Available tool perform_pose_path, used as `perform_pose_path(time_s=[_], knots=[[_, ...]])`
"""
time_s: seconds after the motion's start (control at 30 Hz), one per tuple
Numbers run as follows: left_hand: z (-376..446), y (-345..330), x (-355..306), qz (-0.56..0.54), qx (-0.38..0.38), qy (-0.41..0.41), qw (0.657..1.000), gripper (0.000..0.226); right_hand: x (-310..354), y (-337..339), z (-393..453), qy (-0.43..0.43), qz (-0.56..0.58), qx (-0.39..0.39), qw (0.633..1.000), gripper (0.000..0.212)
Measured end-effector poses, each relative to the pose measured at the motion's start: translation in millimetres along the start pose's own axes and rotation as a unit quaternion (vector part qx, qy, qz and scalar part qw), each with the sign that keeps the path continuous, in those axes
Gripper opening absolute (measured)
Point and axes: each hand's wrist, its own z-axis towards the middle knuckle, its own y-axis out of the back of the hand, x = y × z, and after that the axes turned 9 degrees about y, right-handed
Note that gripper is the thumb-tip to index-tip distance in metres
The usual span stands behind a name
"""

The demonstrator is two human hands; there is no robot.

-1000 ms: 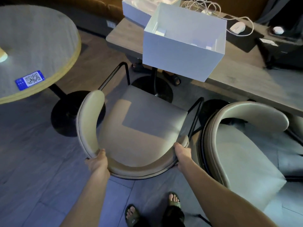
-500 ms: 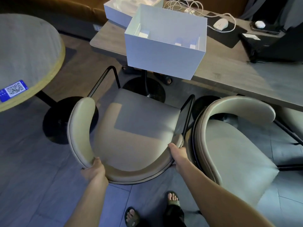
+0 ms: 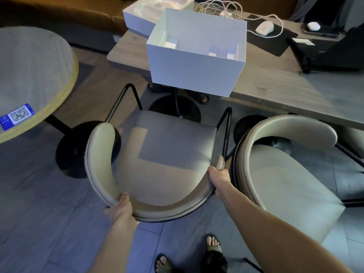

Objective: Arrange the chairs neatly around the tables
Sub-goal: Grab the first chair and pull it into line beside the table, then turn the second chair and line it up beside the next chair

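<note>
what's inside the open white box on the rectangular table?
Open white box: a cardboard divider and three small white blocks along the near wall. That wall hides the floor beneath them.

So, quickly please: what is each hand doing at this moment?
Left hand: closed on the chair backrest.
Right hand: closed on the same chair backrest, right end.

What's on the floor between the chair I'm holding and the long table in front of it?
In the head view, a round black table base sits on the floor between the held chair and the long table; part of a sandalled foot shows behind it.
</note>
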Motion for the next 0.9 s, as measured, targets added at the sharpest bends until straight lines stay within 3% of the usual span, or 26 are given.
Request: perform_pose_path(time_s=[0.23,0.3,0.43,0.47,0.53,0.6,0.7,0.83,0.9], knots=[[62.1,2.0,4.3,0.023,-0.050,0.004,0.998,0.089,-4.5,1.8,-18.8,-0.027,-0.001,0.032,0.999,0.058],[44.6,3.1,-2.7,0.050,-0.045,0.033,0.997,0.090,-4.7,2.8,-18.6,-0.033,0.004,0.036,0.999,0.059],[13.5,2.9,-8.9,0.099,-0.060,0.050,0.992,0.092,-5.1,18.1,-20.6,-0.043,0.020,0.071,0.996,0.090],[5.5,2.1,-11.4,0.138,-0.096,0.029,0.985,0.093,-6.8,24.0,-24.2,-0.048,0.034,0.082,0.995,0.100],[-26.4,-8.1,-9.6,0.201,-0.206,-0.090,0.953,0.090,-12.4,36.6,-29.4,-0.074,0.080,0.087,0.990,0.119],[-62.9,-27.4,-5.3,0.241,-0.235,-0.213,0.917,0.084,-17.4,47.3,-28.6,-0.108,0.174,0.082,0.975,0.127],[-97.8,-72.4,2.6,0.341,-0.168,-0.325,0.866,0.073,-3.2,57.0,-19.0,-0.193,0.373,0.042,0.907,0.111],[-146.5,-143.4,19.4,0.352,-0.004,-0.350,0.868,0.051,24.5,63.1,-11.8,-0.271,0.496,-0.031,0.824,0.093],[-172.1,-177.1,32.9,0.370,0.080,-0.374,0.847,0.040,28.9,65.5,-8.0,-0.281,0.529,-0.056,0.799,0.081]])
